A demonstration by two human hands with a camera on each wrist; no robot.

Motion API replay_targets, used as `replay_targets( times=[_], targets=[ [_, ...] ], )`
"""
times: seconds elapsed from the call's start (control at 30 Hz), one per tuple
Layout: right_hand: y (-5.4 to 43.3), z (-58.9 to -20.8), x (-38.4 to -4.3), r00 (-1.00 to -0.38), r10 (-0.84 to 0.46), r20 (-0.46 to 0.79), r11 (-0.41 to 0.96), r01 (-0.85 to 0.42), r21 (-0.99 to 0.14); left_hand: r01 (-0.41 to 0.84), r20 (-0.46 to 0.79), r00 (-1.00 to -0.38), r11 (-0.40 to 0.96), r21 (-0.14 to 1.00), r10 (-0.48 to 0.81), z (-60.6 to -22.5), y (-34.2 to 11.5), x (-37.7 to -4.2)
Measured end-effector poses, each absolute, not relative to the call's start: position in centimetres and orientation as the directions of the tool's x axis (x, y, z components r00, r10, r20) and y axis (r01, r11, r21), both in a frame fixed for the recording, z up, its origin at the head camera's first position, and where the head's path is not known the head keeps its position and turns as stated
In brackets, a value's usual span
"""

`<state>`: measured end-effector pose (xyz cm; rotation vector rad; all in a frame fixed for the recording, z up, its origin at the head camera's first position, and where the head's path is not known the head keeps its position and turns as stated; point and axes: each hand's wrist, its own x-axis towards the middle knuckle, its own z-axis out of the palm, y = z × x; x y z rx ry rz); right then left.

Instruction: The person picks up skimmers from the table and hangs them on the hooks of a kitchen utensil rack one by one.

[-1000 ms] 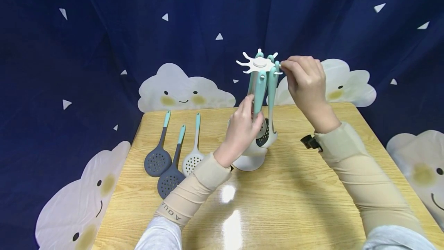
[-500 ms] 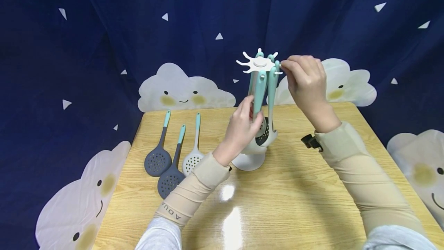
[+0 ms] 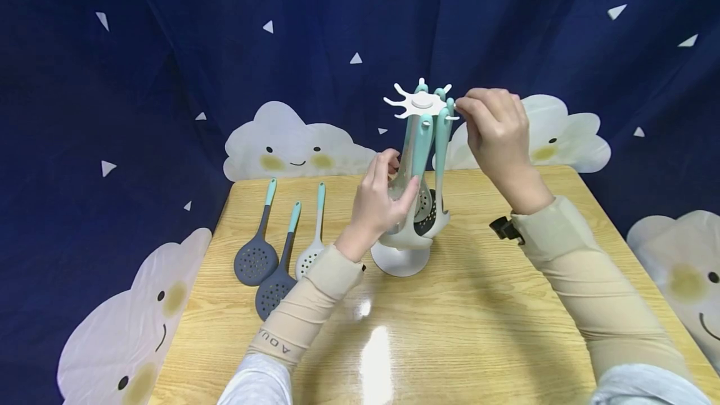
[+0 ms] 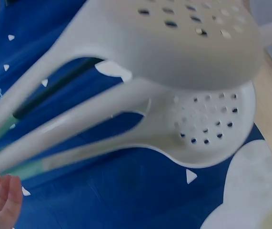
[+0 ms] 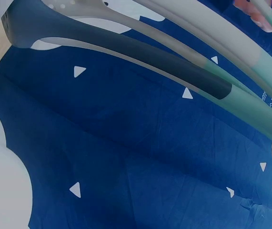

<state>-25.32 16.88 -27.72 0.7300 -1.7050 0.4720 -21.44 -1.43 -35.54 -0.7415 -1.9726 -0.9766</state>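
Note:
A white utensil rack (image 3: 423, 101) with curved hook arms stands on a round white base (image 3: 400, 261), kitchen tools with mint handles hanging around it. My right hand (image 3: 497, 127) pinches the tip of a hook arm on the rack's right side. My left hand (image 3: 378, 202) is left of the hanging tools, fingers spread and loosely bent, thumb near the front mint handle (image 3: 422, 145). No tool lies in its grasp. White slotted skimmers (image 4: 193, 57) fill the left wrist view, my left fingers (image 4: 2, 200) at its corner. A dark-necked tool (image 5: 140, 50) crosses the right wrist view.
On the left of the wooden table (image 3: 478, 330) lie two dark skimmers (image 3: 255, 261) and a white skimmer (image 3: 310, 261), partly behind my left sleeve. A blue curtain (image 3: 315, 49) with white clouds and triangles stands behind the table.
My left hand has let go of the front mint handle and drawn slightly left and down. My right hand keeps its place at the hook arm.

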Motion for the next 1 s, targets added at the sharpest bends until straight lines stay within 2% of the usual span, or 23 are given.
replay_targets(
  times=[0.17,0.27,0.37,0.73,1.0],
  targets=[
    [17.0,-27.7,-25.4,-0.146,-0.243,0.959,0.719,-0.691,0.076,0.782,0.894,-0.428,0.550,0.292,0.134,-35.6,-2.6,-22.7],
    [17.1,-27.7,-25.4,-0.153,-0.256,0.955,0.714,-0.696,0.080,0.776,0.905,-0.406,0.569,0.270,0.124,-35.8,-3.5,-23.6],
    [17.1,-27.6,-25.3,-0.159,-0.266,0.951,0.708,-0.702,0.081,0.746,0.904,-0.415,0.608,0.271,0.106,-36.2,-4.4,-24.6],
    [17.2,-27.5,-25.3,-0.168,-0.285,0.944,0.709,-0.700,0.089,0.552,0.800,-0.599,0.735,0.394,0.021,-39.2,-7.8,-27.9],
    [17.2,-27.4,-25.2,-0.176,-0.285,0.942,0.708,-0.701,0.084,0.333,0.568,-0.823,0.812,0.479,0.003,-42.0,-10.3,-29.8]
  ],
)
